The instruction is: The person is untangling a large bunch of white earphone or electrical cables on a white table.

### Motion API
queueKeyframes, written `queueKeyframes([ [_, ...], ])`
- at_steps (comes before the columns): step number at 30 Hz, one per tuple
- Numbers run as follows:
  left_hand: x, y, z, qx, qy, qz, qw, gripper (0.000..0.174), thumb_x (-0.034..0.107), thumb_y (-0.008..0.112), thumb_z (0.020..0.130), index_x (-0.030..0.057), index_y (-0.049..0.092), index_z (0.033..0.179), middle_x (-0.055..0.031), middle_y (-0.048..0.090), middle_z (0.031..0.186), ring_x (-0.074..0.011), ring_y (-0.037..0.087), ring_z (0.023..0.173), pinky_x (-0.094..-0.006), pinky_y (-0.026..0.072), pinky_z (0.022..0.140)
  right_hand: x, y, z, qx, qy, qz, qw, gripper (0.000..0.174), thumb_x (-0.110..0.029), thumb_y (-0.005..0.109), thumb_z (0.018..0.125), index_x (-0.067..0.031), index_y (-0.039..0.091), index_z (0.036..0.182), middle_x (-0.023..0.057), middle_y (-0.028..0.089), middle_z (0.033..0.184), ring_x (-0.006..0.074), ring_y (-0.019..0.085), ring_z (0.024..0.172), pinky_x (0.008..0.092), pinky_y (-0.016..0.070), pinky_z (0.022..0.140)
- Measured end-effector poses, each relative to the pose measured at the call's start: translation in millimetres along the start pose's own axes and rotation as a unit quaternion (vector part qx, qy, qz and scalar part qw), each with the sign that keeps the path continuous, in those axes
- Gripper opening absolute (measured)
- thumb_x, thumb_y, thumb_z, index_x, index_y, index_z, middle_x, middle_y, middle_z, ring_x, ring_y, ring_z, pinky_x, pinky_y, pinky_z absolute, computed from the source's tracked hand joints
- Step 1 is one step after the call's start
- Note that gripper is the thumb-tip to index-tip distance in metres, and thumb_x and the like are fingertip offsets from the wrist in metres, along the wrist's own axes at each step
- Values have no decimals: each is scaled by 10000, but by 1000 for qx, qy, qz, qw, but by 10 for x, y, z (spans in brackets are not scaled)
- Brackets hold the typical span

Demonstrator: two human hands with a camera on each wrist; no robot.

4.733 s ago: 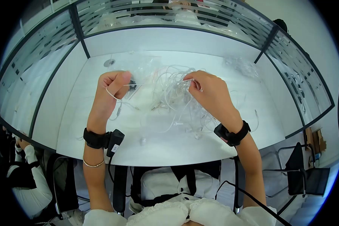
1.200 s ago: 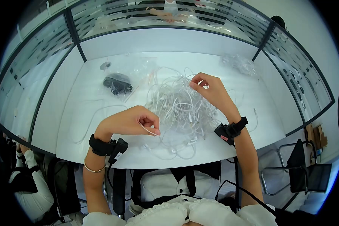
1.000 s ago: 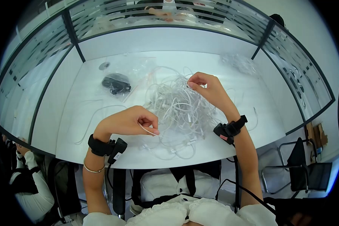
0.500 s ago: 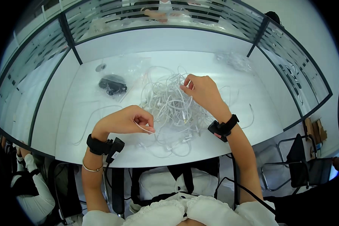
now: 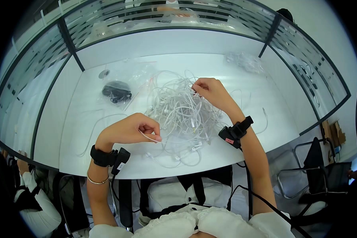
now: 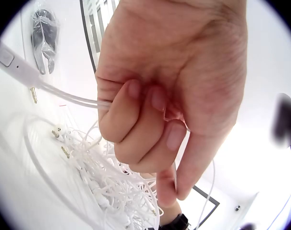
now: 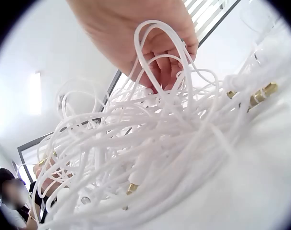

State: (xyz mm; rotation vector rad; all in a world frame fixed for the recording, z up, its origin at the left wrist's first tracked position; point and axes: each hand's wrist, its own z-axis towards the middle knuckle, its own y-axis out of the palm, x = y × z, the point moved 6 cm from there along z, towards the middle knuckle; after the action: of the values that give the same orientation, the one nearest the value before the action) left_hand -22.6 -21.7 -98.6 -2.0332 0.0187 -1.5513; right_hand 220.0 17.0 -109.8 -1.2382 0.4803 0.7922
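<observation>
A big tangle of white earphone cables lies mid-table, with gold plugs sticking out in the right wrist view. My left hand is just left of the tangle's front. Its curled fingers hold a white earphone cable, which has an inline remote on the stretch outside the palm. Thumb and index finger pinch the thin end nearer the pile. At the back of the tangle, my right hand pinches among the cables, and loops partly hide its fingers.
Clear plastic bags and a bagged black item lie at the back left. More crumpled clear plastic is at the back right. Low partitions enclose the white table. One loose cable lies right of the tangle.
Since the oldest frame, my left hand has come down from the back left to the tangle's front, still gripping a cable. During the last second both hands hold nearly still while the view shifts slightly.
</observation>
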Motion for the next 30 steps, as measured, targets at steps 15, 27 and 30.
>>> queueKeyframes([
  [15, -23, -19, -15, 4, 22, 3, 1000, 203, 168, 713, 862, 18, 622, 759, 64, 287, 581, -64, 248, 548, -254, 227, 510, -20, 12, -26, -65, 37, 247, 966, 288, -174, 573, 913, -25, 582, 1159, 96, 704, 925, 125, 604, 933, 274, 446, 832],
  [27, 135, -293, -117, 181, 68, 82, 978, 299, 80, 704, 822, 49, 438, 689, 50, 359, 643, -52, 276, 593, -228, 253, 523, 61, 81, 8, -76, 52, 135, 987, 289, -152, 607, 893, -16, 642, 1147, 90, 701, 999, 146, 647, 971, 286, 474, 895],
  [30, 65, -451, -161, 319, 109, 115, 935, 273, 11, 626, 831, 53, 387, 707, 22, 336, 611, -65, 280, 592, -225, 255, 521, -30, 51, 7, -37, 2, 148, 988, 264, -140, 617, 880, -20, 662, 1111, 76, 700, 961, 141, 643, 904, 283, 487, 831],
])
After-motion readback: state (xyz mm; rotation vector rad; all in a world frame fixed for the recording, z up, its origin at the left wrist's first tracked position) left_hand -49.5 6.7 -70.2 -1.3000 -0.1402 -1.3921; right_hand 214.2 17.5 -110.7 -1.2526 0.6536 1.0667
